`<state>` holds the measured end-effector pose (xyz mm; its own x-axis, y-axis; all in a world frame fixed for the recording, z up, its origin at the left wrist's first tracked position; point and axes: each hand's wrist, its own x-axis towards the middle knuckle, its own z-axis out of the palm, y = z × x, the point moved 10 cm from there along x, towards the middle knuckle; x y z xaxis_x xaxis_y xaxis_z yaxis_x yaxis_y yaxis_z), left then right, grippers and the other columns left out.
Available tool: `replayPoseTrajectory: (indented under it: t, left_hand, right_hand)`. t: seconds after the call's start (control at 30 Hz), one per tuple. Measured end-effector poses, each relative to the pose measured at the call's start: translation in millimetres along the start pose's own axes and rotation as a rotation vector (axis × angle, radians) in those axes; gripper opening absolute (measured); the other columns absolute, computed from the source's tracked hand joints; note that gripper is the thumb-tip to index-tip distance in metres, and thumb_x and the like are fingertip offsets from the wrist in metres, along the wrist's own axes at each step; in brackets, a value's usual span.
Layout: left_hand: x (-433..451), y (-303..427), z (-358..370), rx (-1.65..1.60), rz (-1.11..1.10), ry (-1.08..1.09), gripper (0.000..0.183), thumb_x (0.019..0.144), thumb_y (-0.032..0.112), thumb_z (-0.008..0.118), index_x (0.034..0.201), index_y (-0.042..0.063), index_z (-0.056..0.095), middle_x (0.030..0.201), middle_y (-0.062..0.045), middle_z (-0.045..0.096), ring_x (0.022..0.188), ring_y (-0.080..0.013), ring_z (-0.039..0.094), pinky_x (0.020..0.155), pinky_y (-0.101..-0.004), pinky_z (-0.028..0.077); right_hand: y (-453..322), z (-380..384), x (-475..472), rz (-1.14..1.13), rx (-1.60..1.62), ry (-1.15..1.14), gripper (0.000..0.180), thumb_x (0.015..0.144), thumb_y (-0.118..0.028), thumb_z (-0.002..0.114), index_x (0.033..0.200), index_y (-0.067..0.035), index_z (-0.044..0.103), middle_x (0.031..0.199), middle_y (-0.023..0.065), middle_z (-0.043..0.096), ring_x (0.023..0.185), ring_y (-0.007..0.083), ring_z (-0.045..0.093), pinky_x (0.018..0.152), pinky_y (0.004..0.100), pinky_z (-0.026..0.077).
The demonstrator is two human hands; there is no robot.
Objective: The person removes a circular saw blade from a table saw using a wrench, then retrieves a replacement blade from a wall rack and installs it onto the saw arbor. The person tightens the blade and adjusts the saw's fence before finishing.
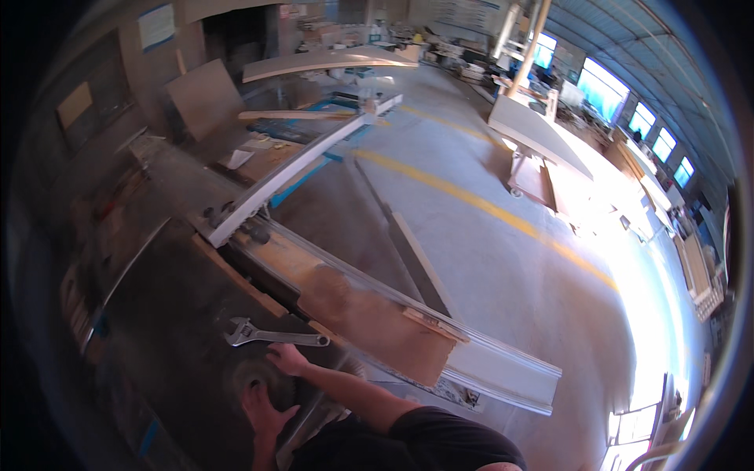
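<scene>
A blurred round disc (258, 375), which looks like a circular saw blade with a centre hole, lies on the dark table top (177, 306) of a sliding table saw. My left hand (265, 409) rests at the disc's near side, its thumb spread from the fingers, near the hole. At the disc's far edge is my right hand (287, 359), fingers slightly bent; whether it grips the rim cannot be told. Just beyond my right hand an adjustable wrench (280, 337) lies flat, its jaw pointing left.
A brown board (377, 329) lies on the saw's sliding carriage (506, 377). The metal crosscut fence (294, 171) stretches away from the table. Farther off, a large panel (539, 132) rests on a wheeled cart, and another panel (203, 97) leans at the back left. A yellow line crosses the floor.
</scene>
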<state>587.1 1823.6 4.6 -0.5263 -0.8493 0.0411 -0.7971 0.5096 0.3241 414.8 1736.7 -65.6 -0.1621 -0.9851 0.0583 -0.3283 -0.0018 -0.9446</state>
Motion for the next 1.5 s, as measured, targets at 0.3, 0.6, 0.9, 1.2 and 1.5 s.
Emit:
replayPoseTrajectory:
  t: [0.3,0.6,0.9,1.2,1.5]
  left_hand:
    - [-23.0,-2.6,-28.1,0.009,0.037,0.234,0.106,0.057,0.065,0.088,0.135,0.004,0.05,0.13,-0.022,0.051,0.13,-0.0439,0.044,0.113,-0.0617,0.03]
    - [-73.4,-30.8,-38.3,0.001,-0.023,0.433,0.099,0.055,0.053,0.093,0.129,0.004,0.05,0.125,-0.02,0.051,0.128,-0.0455,0.045,0.103,-0.0614,0.04]
    - [-79.6,-33.3,-31.6,0.039,-0.058,0.428,0.102,0.055,0.056,0.092,0.132,0.006,0.047,0.128,-0.02,0.049,0.127,-0.0454,0.046,0.102,-0.0622,0.039]
    - [-83.1,-33.9,-26.8,0.054,-0.066,0.438,0.102,0.054,0.055,0.092,0.133,0.006,0.047,0.129,-0.019,0.048,0.128,-0.0449,0.045,0.104,-0.0621,0.039]
    - [-83.4,-32.4,-28.0,0.038,-0.068,0.441,0.101,0.054,0.053,0.092,0.131,0.006,0.047,0.128,-0.019,0.049,0.126,-0.0442,0.046,0.104,-0.0611,0.039]
  right_hand:
    - [-22.1,-7.5,-10.9,-0.071,0.101,0.037,0.036,0.093,-0.023,0.074,0.118,0.002,0.067,0.078,0.0142,0.072,0.061,0.0199,0.069,0.059,0.0355,0.056]
    - [-32.4,-8.4,-17.2,-0.14,0.004,0.054,0.029,0.093,-0.021,0.072,0.116,-0.003,0.068,0.089,0.0178,0.074,0.076,0.0322,0.073,0.068,0.0403,0.058]
    - [-36.3,-8.7,-22.4,-0.23,-0.002,0.098,0.027,0.092,-0.017,0.073,0.113,-0.002,0.069,0.086,0.0167,0.073,0.073,0.0279,0.073,0.068,0.0364,0.057]
    - [-36.8,-7.7,-22.0,-0.238,-0.021,0.101,0.026,0.091,-0.017,0.073,0.113,-0.003,0.069,0.088,0.0163,0.073,0.075,0.0281,0.074,0.069,0.0362,0.058]
    - [-37.6,-8.7,-22.5,-0.209,-0.02,0.082,0.027,0.09,-0.017,0.073,0.113,-0.003,0.069,0.083,0.0161,0.073,0.073,0.028,0.074,0.068,0.0367,0.058]
